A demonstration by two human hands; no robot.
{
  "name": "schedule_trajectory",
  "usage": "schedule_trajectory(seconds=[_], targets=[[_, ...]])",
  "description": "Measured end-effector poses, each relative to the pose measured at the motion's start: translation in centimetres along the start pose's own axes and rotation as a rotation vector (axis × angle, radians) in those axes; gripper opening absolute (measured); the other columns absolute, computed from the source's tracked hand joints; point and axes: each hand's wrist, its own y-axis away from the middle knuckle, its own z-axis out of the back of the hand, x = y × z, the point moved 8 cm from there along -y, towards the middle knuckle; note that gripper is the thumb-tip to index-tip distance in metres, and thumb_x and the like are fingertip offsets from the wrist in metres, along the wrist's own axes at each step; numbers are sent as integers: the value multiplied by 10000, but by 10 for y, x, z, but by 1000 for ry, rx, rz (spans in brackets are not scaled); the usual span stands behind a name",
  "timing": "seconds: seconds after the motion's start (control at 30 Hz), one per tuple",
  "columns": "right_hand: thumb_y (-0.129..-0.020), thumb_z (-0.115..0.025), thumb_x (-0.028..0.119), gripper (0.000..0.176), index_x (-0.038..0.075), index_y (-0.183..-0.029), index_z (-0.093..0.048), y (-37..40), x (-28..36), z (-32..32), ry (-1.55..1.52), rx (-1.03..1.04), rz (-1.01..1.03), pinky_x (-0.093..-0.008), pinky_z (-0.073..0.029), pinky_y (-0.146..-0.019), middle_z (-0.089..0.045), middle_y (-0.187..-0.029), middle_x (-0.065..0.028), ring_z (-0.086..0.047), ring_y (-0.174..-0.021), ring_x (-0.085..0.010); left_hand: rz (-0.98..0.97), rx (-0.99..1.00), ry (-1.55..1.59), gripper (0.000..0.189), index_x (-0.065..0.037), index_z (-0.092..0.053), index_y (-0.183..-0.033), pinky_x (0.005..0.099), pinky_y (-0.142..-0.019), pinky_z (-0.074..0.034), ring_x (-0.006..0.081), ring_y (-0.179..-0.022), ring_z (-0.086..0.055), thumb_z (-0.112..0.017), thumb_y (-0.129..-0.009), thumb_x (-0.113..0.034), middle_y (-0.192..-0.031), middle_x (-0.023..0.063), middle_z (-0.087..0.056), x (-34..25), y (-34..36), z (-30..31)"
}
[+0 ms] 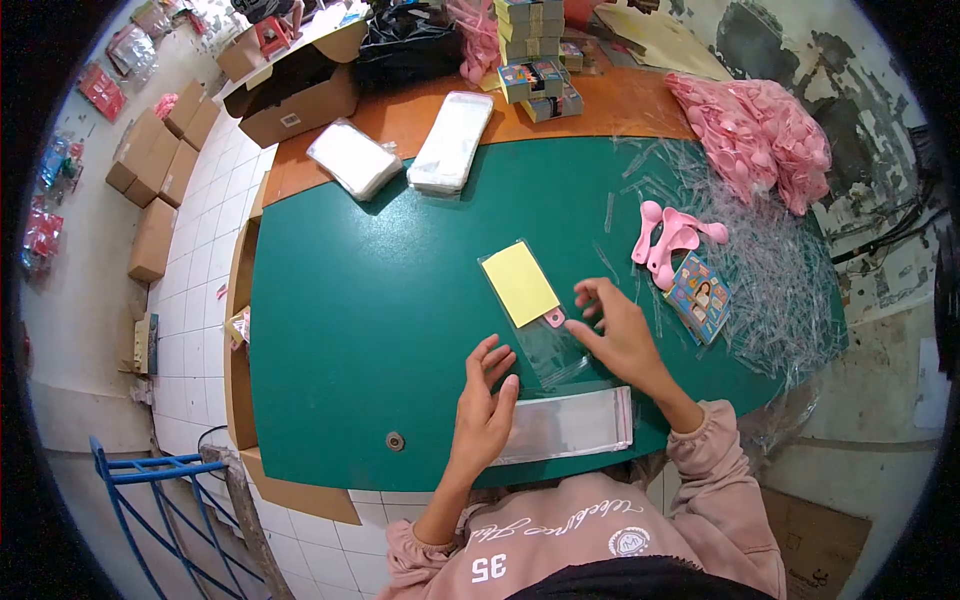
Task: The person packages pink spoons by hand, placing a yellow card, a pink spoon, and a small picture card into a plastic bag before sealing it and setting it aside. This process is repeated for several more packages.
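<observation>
On the green mat lies a clear plastic sleeve point(552, 360) with a yellow card point(520, 284) in its upper part. The end of a pink spoon handle point(554, 317) peeks out below the card. My right hand point(618, 335) hovers just right of the sleeve, fingers apart and holding nothing. To the lower left of the sleeve is my left hand point(486, 402), also empty with its fingers spread. Close to my body, a stack of clear sleeves point(570, 425) lies flat, its left end partly behind my left hand.
Pink spoons point(672, 240) and a printed card pack point(699, 298) lie at right beside many clear plastic strips point(770, 300). Behind them rests a bag of pink spoons point(750, 140). Bundled sleeves point(450, 143) and stacked card packs point(540, 80) sit at the back.
</observation>
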Motion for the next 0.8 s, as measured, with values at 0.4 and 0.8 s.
schedule_trajectory(seconds=[0.4,0.8], targets=[[-756,-598,-6,421,-14,-1123,-392,0,-10,-30,-614,109,-311,-220,-484,-533,-547,-780,-69,-582,-633,-104,207,56,322,474,-65,-166,-1338,348,-877,-449,253,-1096,-503,-395,-923,-80,-1181,221,-480,5,0,0],[-728,-635,136,237,50,-928,-541,35,60,-42,137,340,240,-388,-403,-771,-488,-931,-111,-474,-908,-293,189,259,165,547,-96,-59,-1376,344,-807,-501,248,-950,-591,-365,-925,-38,-1041,234,-571,16,6,-5]])
